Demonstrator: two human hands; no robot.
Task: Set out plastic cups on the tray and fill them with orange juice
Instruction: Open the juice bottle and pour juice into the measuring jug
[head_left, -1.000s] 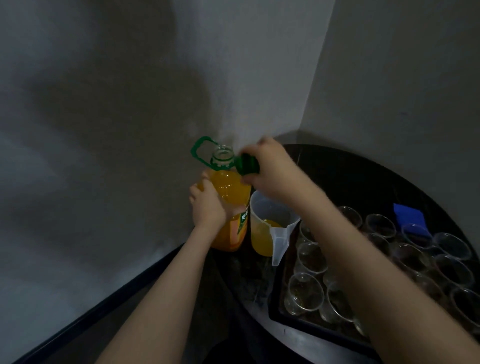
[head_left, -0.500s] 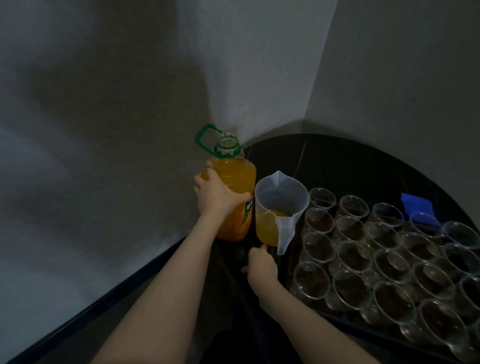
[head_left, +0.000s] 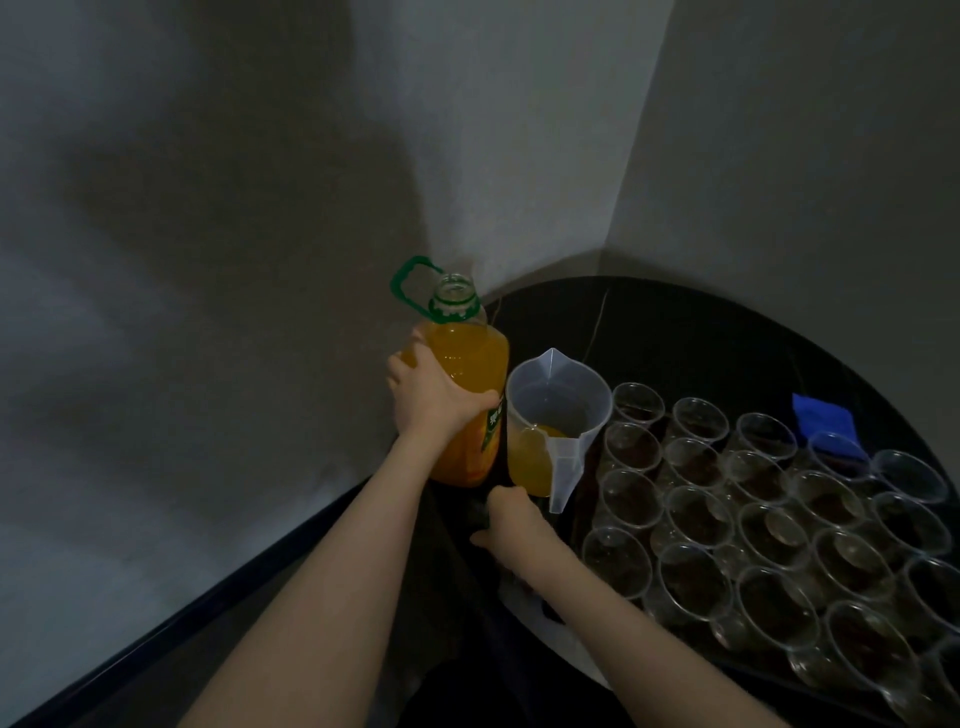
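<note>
Clear ribbed plastic cups (head_left: 696, 519) fill the tray; left hand (head_left: 434, 397) clamps the smooth juice bottle (head_left: 467, 374).

Dim, grainy view; a broad soft shadow darkens the left wall (head_left: 218, 218), the dark bench (head_left: 701, 332) swallows detail, and straight edges bow outward

so the right hand (head_left: 511, 525) came off the juice bottle's (head_left: 465, 395) open mouth with the green cap, dropped onto the bench (head_left: 691, 332) beside the measuring jug (head_left: 556, 421).
</note>
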